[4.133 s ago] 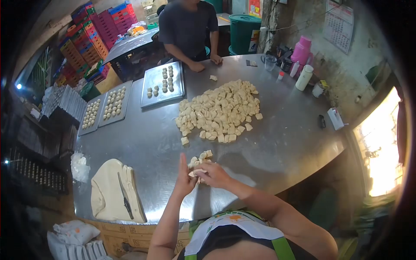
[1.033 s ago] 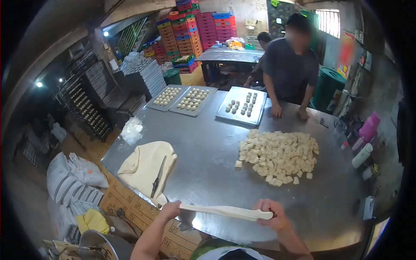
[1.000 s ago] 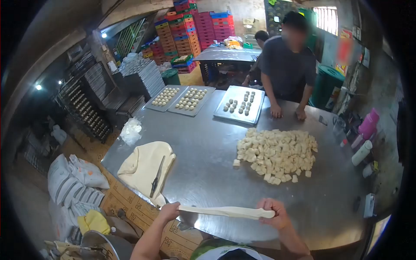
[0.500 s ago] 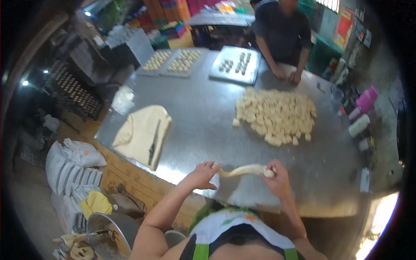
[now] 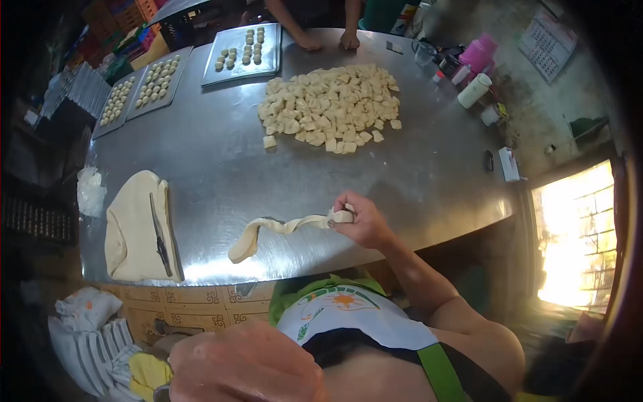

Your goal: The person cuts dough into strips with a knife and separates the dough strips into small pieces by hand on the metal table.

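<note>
My right hand (image 5: 360,221) is closed around one end of a dough strip (image 5: 288,226), which trails leftward in a wavy line over the metal table (image 5: 221,181). My left hand (image 5: 248,362) is raised close to the camera at the bottom; its fingers are not clearly visible. At the table's left side lies a large folded dough slab (image 5: 134,228), with a dark-handled knife (image 5: 159,234) resting on it. Beyond my right hand is a wide heap of cut dough pieces (image 5: 328,107).
Trays of dough balls (image 5: 157,84) and another tray (image 5: 242,55) stand at the far left. A co-worker's hands (image 5: 348,39) rest on the far edge. A pink jug (image 5: 477,53), a pale bottle (image 5: 474,92) and a white box (image 5: 509,164) line the right side.
My left hand has let go of the strip and risen toward the camera. The strip, earlier stretched between both hands, now sags onto the table. The view has tilted down and shifted right.
</note>
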The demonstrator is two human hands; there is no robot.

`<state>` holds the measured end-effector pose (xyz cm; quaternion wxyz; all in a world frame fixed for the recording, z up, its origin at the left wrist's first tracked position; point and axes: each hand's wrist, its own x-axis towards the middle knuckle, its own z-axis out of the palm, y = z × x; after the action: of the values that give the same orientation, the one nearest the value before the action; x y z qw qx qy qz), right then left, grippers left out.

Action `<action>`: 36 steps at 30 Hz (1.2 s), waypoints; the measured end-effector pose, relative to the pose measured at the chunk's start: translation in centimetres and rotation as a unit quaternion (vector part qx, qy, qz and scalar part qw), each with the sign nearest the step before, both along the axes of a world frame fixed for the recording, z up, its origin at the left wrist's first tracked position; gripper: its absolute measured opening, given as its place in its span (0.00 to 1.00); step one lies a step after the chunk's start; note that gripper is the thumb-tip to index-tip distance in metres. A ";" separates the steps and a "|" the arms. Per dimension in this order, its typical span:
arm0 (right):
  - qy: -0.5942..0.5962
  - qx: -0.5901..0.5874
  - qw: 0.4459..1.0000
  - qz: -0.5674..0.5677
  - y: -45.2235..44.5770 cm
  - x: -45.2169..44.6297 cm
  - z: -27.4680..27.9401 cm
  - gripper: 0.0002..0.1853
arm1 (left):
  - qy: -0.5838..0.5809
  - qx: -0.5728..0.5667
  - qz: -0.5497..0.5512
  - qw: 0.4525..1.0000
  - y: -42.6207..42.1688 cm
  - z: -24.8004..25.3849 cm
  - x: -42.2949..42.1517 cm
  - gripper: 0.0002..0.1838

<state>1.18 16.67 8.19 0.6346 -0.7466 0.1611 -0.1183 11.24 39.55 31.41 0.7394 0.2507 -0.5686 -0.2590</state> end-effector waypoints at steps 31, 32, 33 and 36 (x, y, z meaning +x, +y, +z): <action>-0.007 -0.019 1.000 -0.014 -4.1 -7.7 -1.3 0.15 | -0.172 0.094 -0.253 0.947 -9.3 4.5 -4.0 0.14; -0.012 -0.027 0.999 -0.019 -3.9 -7.5 -0.9 0.15 | -0.178 0.081 -0.234 0.952 -8.9 4.3 -3.4 0.15; -0.017 -0.037 0.999 -0.025 -3.8 -7.2 -0.7 0.15 | -0.179 0.078 -0.235 0.952 -8.1 3.6 -2.9 0.15; -0.054 -0.123 0.990 -0.043 -2.7 -6.5 -1.3 0.16 | -0.049 0.096 -0.098 0.989 -4.2 -0.6 -2.3 0.11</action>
<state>-5.36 13.95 6.87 0.5401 -0.8039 0.1426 -0.2043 8.91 35.35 30.76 0.6539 0.2761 -0.5988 -0.3710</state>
